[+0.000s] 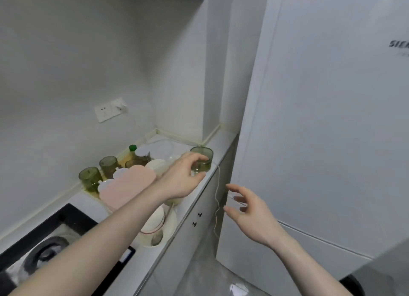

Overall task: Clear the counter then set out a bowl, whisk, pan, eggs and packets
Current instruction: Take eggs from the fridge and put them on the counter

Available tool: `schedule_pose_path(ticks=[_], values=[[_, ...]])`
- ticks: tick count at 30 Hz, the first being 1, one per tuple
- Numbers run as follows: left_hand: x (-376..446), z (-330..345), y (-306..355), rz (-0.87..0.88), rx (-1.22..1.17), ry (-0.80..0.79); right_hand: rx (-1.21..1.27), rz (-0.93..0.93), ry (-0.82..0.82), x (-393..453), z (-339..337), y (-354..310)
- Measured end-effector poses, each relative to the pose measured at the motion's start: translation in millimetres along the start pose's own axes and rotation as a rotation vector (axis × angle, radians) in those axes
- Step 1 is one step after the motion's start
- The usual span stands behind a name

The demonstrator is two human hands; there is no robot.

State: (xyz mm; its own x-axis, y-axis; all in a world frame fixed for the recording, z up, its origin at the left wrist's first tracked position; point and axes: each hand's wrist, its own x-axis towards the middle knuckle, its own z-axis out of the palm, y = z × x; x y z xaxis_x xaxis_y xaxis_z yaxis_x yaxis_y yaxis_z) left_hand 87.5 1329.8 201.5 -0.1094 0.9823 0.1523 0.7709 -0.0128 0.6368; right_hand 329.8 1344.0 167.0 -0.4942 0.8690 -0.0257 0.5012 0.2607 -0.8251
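Head view: left hand [183, 176] curls round a green glass [201, 159] on the counter [197, 198] near its front edge, apparently placing or lifting it in clearing. Glass is translucent, smooth, cylindrical. Right hand [247, 209], fingers spread and empty, hangs below the glass beside the white fridge [321, 118]. Left of the glass: two more green glasses [99, 171], a pink lid [130, 185], white bowls [155, 222].

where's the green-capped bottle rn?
Head view: the bottle stands at the counter's back wall, behind the pink board, left of the left hand.
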Motion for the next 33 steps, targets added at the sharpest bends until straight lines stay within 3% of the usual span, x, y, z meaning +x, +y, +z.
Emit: schedule_pose_path(ticks=[6, 13, 20, 33], values=[[129, 42, 58, -0.091, -0.126, -0.001, 0.012, 0.043, 0.017, 37, -71, 45], [201, 72, 93, -0.116, -0.271, 0.008, -0.009, 0.073, 0.09, 62, -117, 70], [220, 78, 87, -0.139, -0.312, 0.067, -0.027, 0.108, 0.137, 72, -122, 76], [202, 65, 68, -0.107, -0.447, -0.04, -0.057, 0.115, 0.098, 64, -54, 48]])
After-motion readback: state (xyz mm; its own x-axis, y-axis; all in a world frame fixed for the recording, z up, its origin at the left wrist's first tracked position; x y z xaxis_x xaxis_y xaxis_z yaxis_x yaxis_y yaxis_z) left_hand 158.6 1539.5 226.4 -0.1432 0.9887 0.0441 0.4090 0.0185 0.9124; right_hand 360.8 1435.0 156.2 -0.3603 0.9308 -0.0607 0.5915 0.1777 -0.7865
